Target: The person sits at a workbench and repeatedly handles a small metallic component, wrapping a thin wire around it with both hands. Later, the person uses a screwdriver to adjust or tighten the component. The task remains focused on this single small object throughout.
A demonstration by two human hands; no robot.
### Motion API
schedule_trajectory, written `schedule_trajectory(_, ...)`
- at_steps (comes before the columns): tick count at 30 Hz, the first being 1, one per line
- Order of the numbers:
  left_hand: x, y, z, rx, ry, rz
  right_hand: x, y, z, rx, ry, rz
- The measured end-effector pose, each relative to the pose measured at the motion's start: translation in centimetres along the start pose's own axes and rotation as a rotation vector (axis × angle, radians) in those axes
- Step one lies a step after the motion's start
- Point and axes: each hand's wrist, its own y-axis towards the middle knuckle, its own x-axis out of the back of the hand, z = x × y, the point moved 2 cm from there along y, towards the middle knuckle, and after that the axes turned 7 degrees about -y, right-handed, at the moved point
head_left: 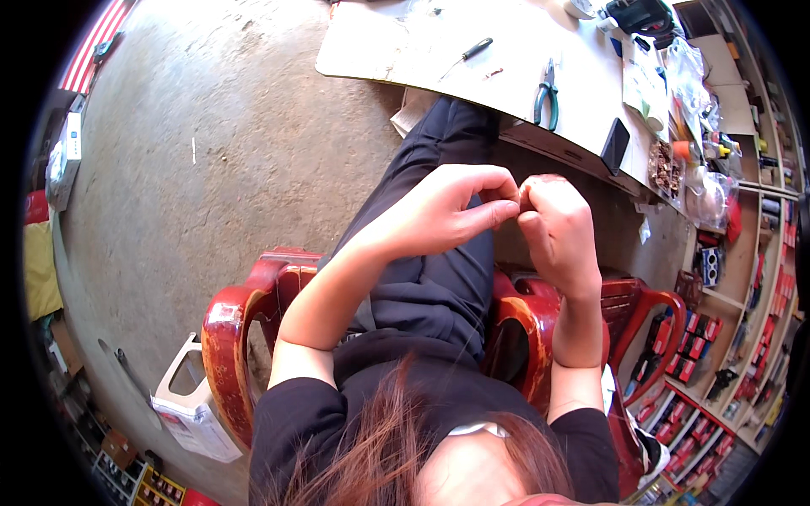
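Above my lap, my left hand (456,207) and my right hand (558,223) meet at the fingertips. The left thumb and forefinger are pinched together, forming a ring. My right hand is curled with its thumb against the fingers. Whatever sits between the two pinches is too small or hidden to name. Beyond them, on the white table (375,42), lie green-handled pliers (547,105) with the jaws pointing away. A screwdriver (477,48) with a dark handle lies farther left, and a tiny reddish piece (494,73) rests between the two tools.
A black phone (617,145) lies at the table's near right edge. Plastic bags (688,80) and a container of small brown pieces (666,169) crowd the right end. Red chairs (229,337) are under and beside me. Stocked shelves (764,278) line the right; a white stool (181,375) stands left.
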Motion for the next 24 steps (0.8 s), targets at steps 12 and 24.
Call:
schedule_trajectory(12, -0.11, 0.21, 0.39, -0.191, 0.219, 0.016, 0.59, -0.80, 0.12, -0.382, 0.755, 0.027)
schedule_trajectory(24, -0.16, 0.23, 0.79, -0.173, 0.234, 0.016, 0.76, -1.07, 0.05, -0.384, 0.844, 0.043)
